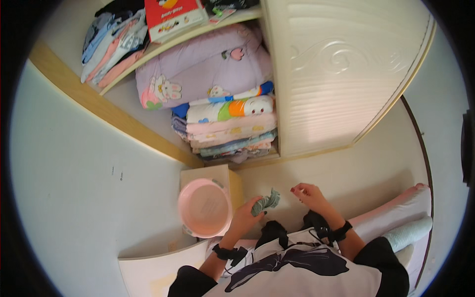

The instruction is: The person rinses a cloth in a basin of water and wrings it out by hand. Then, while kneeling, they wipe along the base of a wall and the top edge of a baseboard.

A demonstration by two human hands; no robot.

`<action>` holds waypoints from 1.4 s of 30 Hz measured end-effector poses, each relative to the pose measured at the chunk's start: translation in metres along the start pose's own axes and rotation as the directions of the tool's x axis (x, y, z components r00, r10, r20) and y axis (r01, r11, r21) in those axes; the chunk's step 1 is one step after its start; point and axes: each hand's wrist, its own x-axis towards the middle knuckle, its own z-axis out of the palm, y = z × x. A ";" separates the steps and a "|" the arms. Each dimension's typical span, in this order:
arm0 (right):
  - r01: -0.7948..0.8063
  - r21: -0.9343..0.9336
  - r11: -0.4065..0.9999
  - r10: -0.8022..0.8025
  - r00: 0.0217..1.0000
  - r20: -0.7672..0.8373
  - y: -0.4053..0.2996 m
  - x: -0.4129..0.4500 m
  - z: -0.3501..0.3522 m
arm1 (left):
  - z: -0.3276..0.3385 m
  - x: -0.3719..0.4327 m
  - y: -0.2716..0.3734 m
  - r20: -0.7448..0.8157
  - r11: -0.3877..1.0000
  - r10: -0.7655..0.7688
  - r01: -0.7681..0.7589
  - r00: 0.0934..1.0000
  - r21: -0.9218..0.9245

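My left hand point(245, 218) grips a crumpled grey-green cloth point(266, 203), part of which sticks out past the fingers. Across a small gap, my right hand point(311, 197) hangs in the air with its fingers curled in and thumb and forefinger close together; nothing shows in it. Left of my left hand, a round pink plastic basin point(205, 209) rests on a small cabinet point(219, 172). Whether it holds water I cannot tell.
Ahead is a wardrobe with a purple quilt point(207, 67), folded bedding point(232, 126), piled clothes point(115, 48) and a red box point(174, 18). Its white sliding door point(334, 81) covers the right side. A bed with a pale rolled cover point(408, 232) lies at right; a wall point(74, 167) bounds the left.
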 end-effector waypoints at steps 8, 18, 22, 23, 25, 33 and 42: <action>0.614 -0.337 0.714 -0.619 0.778 0.106 0.021 -0.043 -0.165 | 0.100 0.095 0.179 0.398 0.932 0.251 -0.331 0.883 0.146; 0.300 0.083 0.950 -0.299 0.954 -0.026 0.072 -0.148 -0.360 | 0.258 0.168 0.333 0.418 0.652 0.720 -0.746 0.554 -0.135; 0.298 -0.079 0.951 -0.306 0.944 -0.123 0.087 -0.164 -0.408 | 0.317 0.203 0.370 0.398 0.467 0.853 -0.836 0.339 -0.289; 0.283 -0.078 0.956 -0.292 0.945 -0.147 0.092 -0.165 -0.419 | 0.327 0.212 0.382 0.403 0.457 0.858 -0.833 0.320 -0.312; 0.224 -0.128 0.966 -0.249 0.942 -0.224 0.105 -0.162 -0.443 | 0.345 0.231 0.404 0.564 0.509 0.773 -0.814 0.290 -0.279; 0.108 -0.079 0.991 -0.132 0.894 -0.429 0.127 -0.141 -0.561 | 0.453 0.343 0.465 0.668 0.512 0.720 -0.795 0.190 -0.326; -0.192 -0.429 0.883 -0.254 0.575 -0.778 0.135 -0.133 -0.705 | 0.565 0.436 0.609 0.793 0.465 0.608 -0.819 0.020 -0.336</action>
